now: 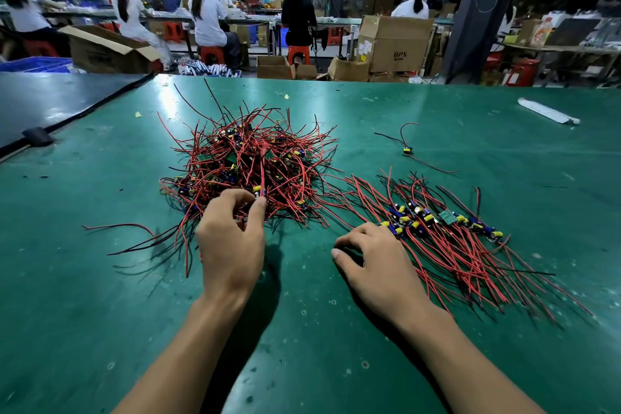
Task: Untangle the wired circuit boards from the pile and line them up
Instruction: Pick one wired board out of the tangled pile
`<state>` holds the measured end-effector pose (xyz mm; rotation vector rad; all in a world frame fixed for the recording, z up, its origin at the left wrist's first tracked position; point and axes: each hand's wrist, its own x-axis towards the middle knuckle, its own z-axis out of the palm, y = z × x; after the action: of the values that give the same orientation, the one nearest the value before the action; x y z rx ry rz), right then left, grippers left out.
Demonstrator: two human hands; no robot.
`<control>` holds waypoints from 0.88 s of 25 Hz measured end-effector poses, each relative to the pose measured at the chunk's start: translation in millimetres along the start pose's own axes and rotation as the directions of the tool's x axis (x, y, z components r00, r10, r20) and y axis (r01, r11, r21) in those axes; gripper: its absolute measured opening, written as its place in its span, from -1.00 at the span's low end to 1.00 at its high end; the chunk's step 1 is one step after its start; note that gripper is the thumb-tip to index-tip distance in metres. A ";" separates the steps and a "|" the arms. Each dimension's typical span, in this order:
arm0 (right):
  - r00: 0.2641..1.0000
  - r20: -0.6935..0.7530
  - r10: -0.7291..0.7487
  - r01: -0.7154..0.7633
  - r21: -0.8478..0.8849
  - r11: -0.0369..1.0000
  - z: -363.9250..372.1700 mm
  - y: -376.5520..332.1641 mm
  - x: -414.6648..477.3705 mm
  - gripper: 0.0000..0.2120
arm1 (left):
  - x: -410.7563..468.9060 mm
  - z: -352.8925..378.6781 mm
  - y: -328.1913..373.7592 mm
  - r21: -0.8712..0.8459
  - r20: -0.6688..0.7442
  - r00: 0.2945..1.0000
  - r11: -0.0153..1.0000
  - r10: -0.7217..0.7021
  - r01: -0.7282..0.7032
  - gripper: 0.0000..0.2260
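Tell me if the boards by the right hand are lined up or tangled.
Lined up: the boards sit side by side in a row, wires trailing the same way.

The bench (100,279) wears a green rubbery mat, smooth with a soft sheen under the lamps, yet pocked with small scuffs and pits. The tangled pile (248,158) is mostly wire in slick red and black plastic jackets, and the lined-up boards (447,218) carry shiny yellow and blue parts. Behind them, the boxes (396,44) are matt brown cardboard.
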<state>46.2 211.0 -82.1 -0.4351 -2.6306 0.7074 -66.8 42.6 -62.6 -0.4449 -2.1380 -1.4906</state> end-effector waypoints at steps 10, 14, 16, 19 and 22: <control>0.926 0.329 0.183 -0.376 0.834 0.403 -8.9 -17.6 3.8 -0.77 | -51.5 19.3 27.2 -0.260 0.429 0.833 0.931 0.349 -0.256 -0.71; 0.898 0.382 0.219 -0.431 0.867 0.252 -14.5 -16.5 4.8 -0.89 | -49.5 16.6 26.7 -0.274 0.412 0.875 0.950 0.255 -0.148 -0.54; 0.927 0.315 0.203 -0.367 0.872 0.322 -15.2 -17.2 3.4 -0.89 | -48.5 15.9 27.1 -0.270 0.387 0.880 0.946 0.276 -0.178 -0.49; 0.960 0.170 0.223 -0.244 0.898 0.367 -15.2 -16.9 3.1 -0.89 | -45.4 16.3 27.5 -0.285 0.281 0.924 0.942 0.260 -0.178 -0.46; 0.974 0.095 0.204 -0.174 0.892 0.418 -16.3 -15.3 4.6 -0.88 | -38.4 18.2 32.2 -0.391 0.341 0.938 0.896 -0.070 0.209 -0.69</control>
<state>46.3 206.9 -59.6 -0.3823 -1.7503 1.9982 -21.9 71.4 -64.4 -0.7401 -2.1085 -2.1065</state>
